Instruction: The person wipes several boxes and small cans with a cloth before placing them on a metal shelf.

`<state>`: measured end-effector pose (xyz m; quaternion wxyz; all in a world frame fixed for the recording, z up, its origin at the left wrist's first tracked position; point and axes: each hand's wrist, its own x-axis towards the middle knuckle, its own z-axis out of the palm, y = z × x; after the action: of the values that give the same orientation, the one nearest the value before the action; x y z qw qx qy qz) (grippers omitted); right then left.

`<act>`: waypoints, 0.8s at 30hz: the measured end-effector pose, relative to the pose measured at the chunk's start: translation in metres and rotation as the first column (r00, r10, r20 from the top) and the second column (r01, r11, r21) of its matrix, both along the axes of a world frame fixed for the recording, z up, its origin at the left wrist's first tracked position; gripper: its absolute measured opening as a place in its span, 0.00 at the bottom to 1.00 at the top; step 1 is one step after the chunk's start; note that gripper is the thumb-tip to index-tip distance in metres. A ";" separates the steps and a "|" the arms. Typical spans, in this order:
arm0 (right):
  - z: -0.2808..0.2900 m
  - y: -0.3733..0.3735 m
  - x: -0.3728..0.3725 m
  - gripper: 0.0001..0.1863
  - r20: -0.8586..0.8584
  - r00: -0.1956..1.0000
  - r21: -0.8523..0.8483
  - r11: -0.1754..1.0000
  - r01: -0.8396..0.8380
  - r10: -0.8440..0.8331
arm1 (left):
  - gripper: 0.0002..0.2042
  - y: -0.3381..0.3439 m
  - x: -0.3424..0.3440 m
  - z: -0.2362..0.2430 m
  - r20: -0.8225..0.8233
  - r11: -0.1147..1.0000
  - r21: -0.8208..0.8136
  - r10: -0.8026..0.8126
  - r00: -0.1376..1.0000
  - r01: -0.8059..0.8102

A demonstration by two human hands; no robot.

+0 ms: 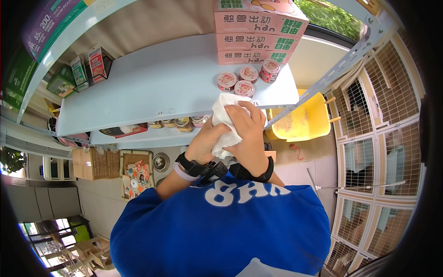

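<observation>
A white cloth or paper wipe point(227, 139) is bunched between my two hands, in front of the shelf's front edge. My left hand point(203, 142) grips its lower left side, thumb pointing up. Over its right side, my right hand point(250, 138) curls its fingers, the back of the hand toward me. Just beyond my hands, small round pink cans point(243, 88) stand on the light blue shelf point(152, 87); one further can point(270, 69) sits stacked to their right. Each of my wrists wears a black strap.
Pink cartons point(258, 39) are stacked at the back right of the shelf. Packets in a wire rack point(97, 69) stand at its left. More cans point(183, 123) sit on a lower shelf. A yellow tub point(295, 122), wire cages point(364, 152) and a metal post point(323, 64) are on the right.
</observation>
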<state>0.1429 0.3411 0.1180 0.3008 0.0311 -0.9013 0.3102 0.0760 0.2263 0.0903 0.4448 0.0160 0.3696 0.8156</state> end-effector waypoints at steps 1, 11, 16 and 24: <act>0.000 0.001 -0.003 0.34 -0.043 0.999 0.011 1.000 0.001 -0.001 | 0.24 -0.001 0.001 0.004 -0.094 0.998 -0.064 -0.010 0.995 0.004; -0.006 0.002 -0.013 0.31 -0.075 0.997 -0.169 0.985 -0.018 0.005 | 0.27 -0.018 0.004 0.002 -0.220 0.997 -0.021 0.065 0.973 -0.072; -0.003 0.002 -0.012 0.35 -0.090 0.992 -0.250 0.962 -0.108 0.088 | 0.20 -0.019 -0.002 -0.002 -0.180 0.992 0.000 0.123 0.976 -0.125; -0.017 0.007 -0.017 0.33 -0.185 0.978 -0.171 0.978 -0.124 0.091 | 0.24 0.002 0.002 0.015 -0.340 0.992 -0.113 0.021 0.940 -0.063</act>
<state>0.1259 0.3482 0.1012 0.3636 0.0797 -0.8362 0.4028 0.0781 0.2281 0.1049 0.3575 0.1207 0.4899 0.7859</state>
